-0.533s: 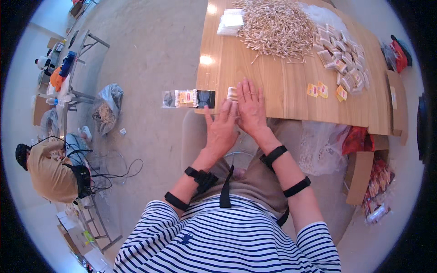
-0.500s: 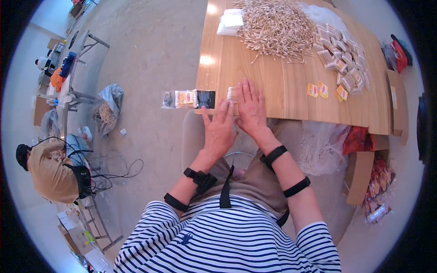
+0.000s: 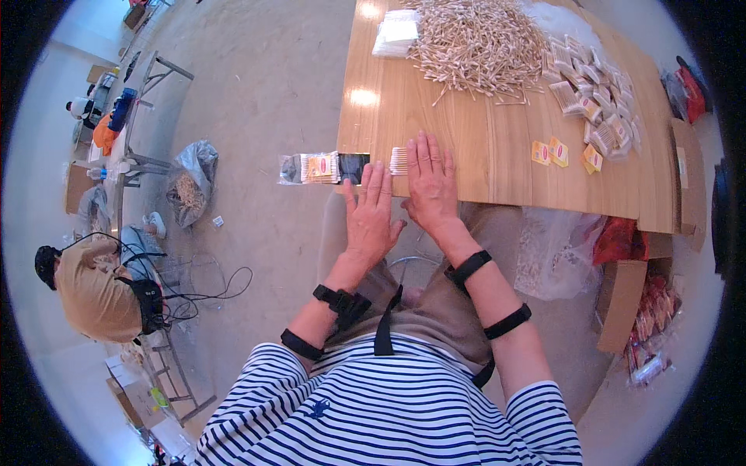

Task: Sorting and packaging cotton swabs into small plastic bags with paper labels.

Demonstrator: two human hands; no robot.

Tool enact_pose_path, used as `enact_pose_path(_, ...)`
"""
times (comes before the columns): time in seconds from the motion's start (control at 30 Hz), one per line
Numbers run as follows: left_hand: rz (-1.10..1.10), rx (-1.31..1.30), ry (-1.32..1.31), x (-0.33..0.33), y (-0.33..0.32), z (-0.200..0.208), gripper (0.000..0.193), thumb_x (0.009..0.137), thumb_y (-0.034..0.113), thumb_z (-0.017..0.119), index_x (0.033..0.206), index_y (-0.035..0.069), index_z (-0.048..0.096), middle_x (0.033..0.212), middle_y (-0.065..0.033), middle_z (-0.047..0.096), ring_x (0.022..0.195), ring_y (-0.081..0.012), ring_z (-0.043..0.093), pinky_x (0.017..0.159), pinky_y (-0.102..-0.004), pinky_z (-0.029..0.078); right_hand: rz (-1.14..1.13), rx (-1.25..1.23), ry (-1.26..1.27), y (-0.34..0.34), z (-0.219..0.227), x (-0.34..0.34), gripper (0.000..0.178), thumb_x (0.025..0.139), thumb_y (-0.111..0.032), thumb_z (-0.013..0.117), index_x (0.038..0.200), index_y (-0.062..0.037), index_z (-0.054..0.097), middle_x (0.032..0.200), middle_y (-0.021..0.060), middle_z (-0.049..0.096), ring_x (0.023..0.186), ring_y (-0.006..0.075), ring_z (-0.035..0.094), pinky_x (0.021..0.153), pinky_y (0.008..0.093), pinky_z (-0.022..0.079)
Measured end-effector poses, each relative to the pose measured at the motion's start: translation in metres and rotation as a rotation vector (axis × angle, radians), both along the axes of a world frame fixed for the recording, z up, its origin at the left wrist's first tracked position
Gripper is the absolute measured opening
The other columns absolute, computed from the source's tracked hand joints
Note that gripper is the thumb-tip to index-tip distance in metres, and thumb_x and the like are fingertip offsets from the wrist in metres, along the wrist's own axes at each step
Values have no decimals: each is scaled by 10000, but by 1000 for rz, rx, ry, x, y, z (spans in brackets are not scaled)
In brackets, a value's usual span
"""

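A small row of cotton swabs (image 3: 399, 161) lies side by side near the table's front edge, between my two hands. My right hand (image 3: 432, 182) rests flat with fingers stretched out, pressed along the right side of the row. My left hand (image 3: 371, 210) is also open, its fingers extended just left of the swabs and its fingertips near a black pad (image 3: 353, 167) on the table corner. Left of that pad, a clear bag packed with cotton swabs and a yellow-and-white card (image 3: 319, 167) reaches out past the table's edge.
A large heap of loose swabs (image 3: 474, 46) covers the table's far part, beside a stack of white bags (image 3: 395, 35). Packed bundles (image 3: 594, 109) and yellow cards (image 3: 558, 151) lie at right. Cardboard boxes (image 3: 619, 303) stand below. A co-worker (image 3: 105, 287) sits at far left.
My left hand has drawn slightly left and forward, off the swab row, its fingers straightening. The right hand stays in nearly the same place. The whole view has shifted a little.
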State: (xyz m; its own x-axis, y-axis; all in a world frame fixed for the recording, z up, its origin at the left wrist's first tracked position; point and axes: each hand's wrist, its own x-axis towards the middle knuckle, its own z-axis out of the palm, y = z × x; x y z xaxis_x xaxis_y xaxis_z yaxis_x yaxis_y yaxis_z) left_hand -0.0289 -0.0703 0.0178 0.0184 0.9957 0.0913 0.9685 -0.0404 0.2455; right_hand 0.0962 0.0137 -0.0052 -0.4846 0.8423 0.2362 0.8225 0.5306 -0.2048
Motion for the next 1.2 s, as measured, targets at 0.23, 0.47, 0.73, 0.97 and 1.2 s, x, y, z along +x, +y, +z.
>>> enact_pose_path(0.23, -2, -49, 88, 2, 2, -4, 1101, 612, 326, 854, 1486, -26, 286, 1582, -170, 230, 1486, -288, 191, 1179, -572, 83, 0, -52, 26, 0, 5, -4, 745, 776, -123, 639, 1452, 10, 356, 1542, 189, 306, 1457, 330, 245, 1189, 490, 185)
enact_pose_path(0.47, -22, -51, 55, -1, 8, 8, 1056, 657, 330, 812, 1486, -37, 271, 1592, -171, 207, 1489, -300, 178, 1177, -575, 99, 15, 29, 66, 3, -10, -6, 893, 668, -141, 732, 1449, 39, 337, 1542, 213, 290, 1464, 354, 224, 1200, 472, 182)
enact_pose_path(0.73, 12, -22, 128, -4, 35, -8, 1029, 656, 293, 801, 1482, -37, 282, 1567, -182, 260, 1481, -301, 203, 1184, -560, 88, 16, 48, 131, 5, -15, -11, 700, 784, -122, 616, 1422, 45, 381, 1535, 216, 308, 1454, 356, 250, 1199, 468, 189)
enact_pose_path(0.97, 31, 111, 28, -40, 30, 14, 772, 780, 268, 737, 1447, 50, 415, 1504, -146, 404, 1446, -323, 292, 1179, -549, 87, -17, 20, 71, 6, -10, -5, 525, 903, -147, 482, 1398, 21, 425, 1526, 185, 344, 1451, 336, 270, 1191, 460, 220)
enact_pose_path(1.2, 296, 124, 205, -153, 64, -14, 364, 938, 336, 559, 1116, 37, 664, 1112, -139, 682, 1158, -338, 580, 1055, -542, 324, 15, -44, 71, 6, -3, -5, 549, 900, -134, 479, 1422, 15, 399, 1535, 184, 335, 1458, 339, 257, 1195, 461, 212)
